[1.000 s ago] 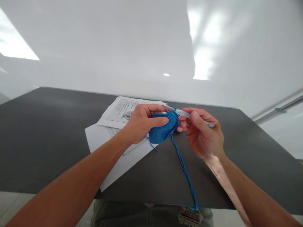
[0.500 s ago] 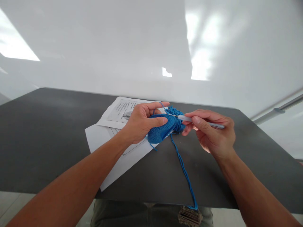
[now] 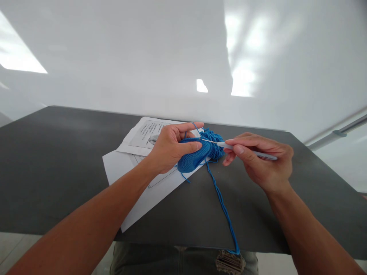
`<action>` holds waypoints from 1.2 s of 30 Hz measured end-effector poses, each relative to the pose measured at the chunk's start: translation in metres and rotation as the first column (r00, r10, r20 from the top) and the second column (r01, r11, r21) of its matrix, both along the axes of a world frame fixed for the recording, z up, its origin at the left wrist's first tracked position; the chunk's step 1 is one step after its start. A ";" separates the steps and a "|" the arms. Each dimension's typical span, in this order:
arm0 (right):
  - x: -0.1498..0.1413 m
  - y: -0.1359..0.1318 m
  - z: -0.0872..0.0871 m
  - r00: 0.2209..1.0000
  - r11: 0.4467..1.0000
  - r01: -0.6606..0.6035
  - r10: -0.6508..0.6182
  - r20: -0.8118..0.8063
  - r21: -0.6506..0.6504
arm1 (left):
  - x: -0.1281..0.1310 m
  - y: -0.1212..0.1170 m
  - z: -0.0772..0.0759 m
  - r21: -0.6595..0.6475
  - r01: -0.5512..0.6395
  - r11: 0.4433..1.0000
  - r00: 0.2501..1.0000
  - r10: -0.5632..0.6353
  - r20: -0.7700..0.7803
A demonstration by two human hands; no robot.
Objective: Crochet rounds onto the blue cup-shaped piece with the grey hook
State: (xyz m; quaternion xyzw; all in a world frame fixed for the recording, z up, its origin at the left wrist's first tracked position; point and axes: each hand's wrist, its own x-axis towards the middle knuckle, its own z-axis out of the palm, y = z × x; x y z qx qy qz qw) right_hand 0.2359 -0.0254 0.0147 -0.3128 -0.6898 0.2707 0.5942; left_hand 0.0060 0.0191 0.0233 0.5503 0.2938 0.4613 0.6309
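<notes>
Blue crocheted piece: I see the crocheted piece in the middle, above the papers; it is rounded like a small pouch, with its inside turned from my camera, so I cannot tell what it holds.
Left hand: the left hand is closed around the piece, with the thumb pressing flat on its near face; the index finger is stretched to the right and a blue strand passes over it. The other fingers are mostly hidden from me.
Right hand: the right hand grips the crochet hook like a pen, between thumb and index finger; the lower fingers are curled loosely.
Hook tip: the thin metal end points left and meets the upper edge of the piece; which stitch it touches, I cannot tell.
Yarn: a loose yarn heap is just behind the piece, on its right; a doubled strand runs forward over the table edge.
Papers: two printed sheets overlap under the left hand.
Table: the dark table carries papers and yarn, against a white wall.
</notes>
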 end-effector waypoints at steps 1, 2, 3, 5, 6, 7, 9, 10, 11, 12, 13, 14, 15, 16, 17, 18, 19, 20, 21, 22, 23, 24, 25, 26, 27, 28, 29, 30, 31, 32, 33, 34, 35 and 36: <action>-0.001 0.000 0.001 1.000 1.000 0.011 -0.011 0.014 0.012 | 0.000 0.000 0.000 0.022 -0.013 1.000 1.000 0.013 -0.023; -0.002 -0.001 0.003 0.999 0.999 0.026 -0.027 0.030 0.021 | 0.000 -0.001 0.000 0.050 -0.029 0.998 0.998 0.032 -0.052; -0.004 -0.001 0.004 0.998 0.999 0.043 -0.044 0.048 0.032 | 0.000 -0.001 0.001 0.083 -0.048 0.995 0.995 0.055 -0.085; -0.007 -0.002 0.007 0.994 0.996 0.073 -0.077 0.081 0.052 | 0.000 -0.002 0.002 0.148 -0.082 0.986 0.984 0.103 -0.147; -0.008 -0.003 0.008 0.992 0.995 0.082 -0.087 0.090 0.062 | 0.000 -0.002 0.002 0.174 -0.097 0.980 0.977 0.127 -0.170; -0.010 -0.003 0.008 0.991 0.994 0.089 -0.095 0.094 0.068 | 0.000 -0.003 0.003 0.196 -0.110 0.974 0.971 0.148 -0.188; -0.013 -0.003 0.009 0.991 0.993 0.096 -0.102 0.085 0.070 | 0.001 -0.003 0.003 0.232 -0.135 0.963 0.960 0.185 -0.210; -0.014 -0.003 0.009 0.992 0.993 0.097 -0.102 0.077 0.065 | 0.002 -0.004 0.003 0.247 -0.144 0.958 0.955 0.200 -0.218; -0.015 -0.003 0.008 0.993 0.994 0.096 -0.100 0.069 0.058 | 0.002 -0.004 0.003 0.261 -0.153 0.953 0.950 0.214 -0.226; -0.015 -0.003 0.008 0.993 0.994 0.094 -0.098 0.063 0.054 | 0.002 -0.005 0.003 0.275 -0.162 0.948 0.945 0.229 -0.235; -0.016 -0.003 0.007 0.994 0.994 0.092 -0.095 0.062 0.051 | 0.003 -0.005 0.002 0.291 -0.171 0.941 0.937 0.246 -0.247; -0.017 -0.003 0.006 0.994 0.995 0.089 -0.092 0.065 0.054 | 0.003 -0.005 0.002 0.311 -0.179 0.933 0.929 0.264 -0.259; -0.017 -0.003 0.006 0.993 0.994 0.086 -0.091 0.073 0.063 | 0.003 -0.005 0.001 0.335 -0.184 0.924 0.920 0.282 -0.273; -0.018 -0.003 0.005 0.992 0.993 0.086 -0.092 0.084 0.077 | 0.003 -0.005 0.000 0.358 -0.188 0.915 0.911 0.299 -0.285; -0.018 -0.003 0.005 0.991 0.992 0.090 -0.098 0.096 0.088 | 0.003 -0.006 0.000 0.378 -0.192 0.906 0.902 0.314 -0.295; -0.019 -0.002 0.004 0.989 0.990 0.096 -0.107 0.106 0.099 | 0.003 -0.006 -0.001 0.393 -0.196 0.898 0.895 0.328 -0.304; -0.020 -0.002 0.003 0.987 0.989 0.103 -0.115 0.115 0.105 | 0.004 -0.007 -0.001 0.403 -0.201 0.893 0.888 0.340 -0.309; -0.021 -0.002 0.002 0.985 0.988 0.113 -0.125 0.121 0.107 | 0.005 -0.007 -0.002 0.408 -0.210 0.888 0.883 0.352 -0.311; -0.023 -0.002 0.000 0.982 0.987 0.125 -0.138 0.127 0.105 | 0.005 -0.008 -0.002 0.409 -0.218 0.886 0.879 0.360 -0.312; -0.025 -0.001 -0.002 0.979 0.984 0.137 -0.151 0.134 0.109 | 0.006 -0.008 -0.002 0.405 -0.224 0.886 0.879 0.364 -0.309; -0.028 -0.001 -0.004 0.976 0.981 0.149 -0.166 0.142 0.123 | 0.007 -0.009 -0.002 0.398 -0.226 0.889 0.881 0.361 -0.307; -0.031 -0.001 -0.007 0.973 0.977 0.158 -0.179 0.148 0.143 | 0.008 -0.010 -0.001 0.387 -0.225 0.894 0.885 0.354 -0.304; -0.035 -0.001 -0.009 0.970 0.973 0.165 -0.190 0.151 0.162 | 0.009 -0.010 -0.001 0.375 -0.222 0.900 0.889 0.344 -0.300; -0.038 -0.001 -0.011 0.969 0.969 0.167 -0.195 0.149 0.183 | 0.009 -0.010 -0.001 0.359 -0.218 0.907 0.896 0.332 -0.294; -0.041 -0.001 -0.014 0.970 0.967 0.165 -0.195 0.143 0.196 | 0.010 -0.010 -0.001 0.338 -0.215 0.916 0.906 0.316 -0.281; -0.043 -0.001 -0.015 0.973 0.967 0.163 -0.191 0.129 0.197 | 0.010 -0.010 -0.001 0.313 -0.212 0.926 0.918 0.299 -0.260; -0.045 -0.001 -0.017 0.977 0.969 0.161 -0.183 0.107 0.188 | 0.010 -0.010 -0.001 0.284 -0.215 0.934 0.931 0.284 -0.230; -0.046 -0.001 -0.018 0.982 0.972 0.158 -0.174 0.078 0.176 | 0.011 -0.010 -0.001 0.255 -0.222 0.941 0.942 0.275 -0.193; -0.046 0.000 -0.019 0.985 0.974 0.156 -0.166 0.045 0.164 | 0.012 -0.010 -0.002 0.225 -0.230 0.947 0.951 0.268 -0.154; -0.046 0.000 -0.019 0.987 0.976 0.154 -0.158 0.012 0.153 | 0.013 -0.010 -0.003 0.197 -0.239 0.951 0.958 0.264 -0.114; -0.046 0.000 -0.020 0.988 0.978 0.152 -0.151 -0.016 0.142 | 0.014 -0.010 -0.004 0.171 -0.251 0.953 0.961 0.266 -0.074; -0.046 0.001 -0.020 0.989 0.980 0.149 -0.145 -0.036 0.135 | 0.015 -0.010 -0.005 0.144 -0.263 0.954 0.962 0.271 -0.035; -0.046 0.001 -0.021 0.989 0.981 0.146 -0.141 -0.047 0.130 | 0.016 -0.010 -0.006 0.116 -0.277 0.954 0.960 0.279 0.003; -0.046 0.001 -0.021 0.989 0.981 0.144 -0.139 -0.047 0.130 | 0.017 -0.010 -0.006 0.084 -0.292 0.953 0.956 0.289 0.038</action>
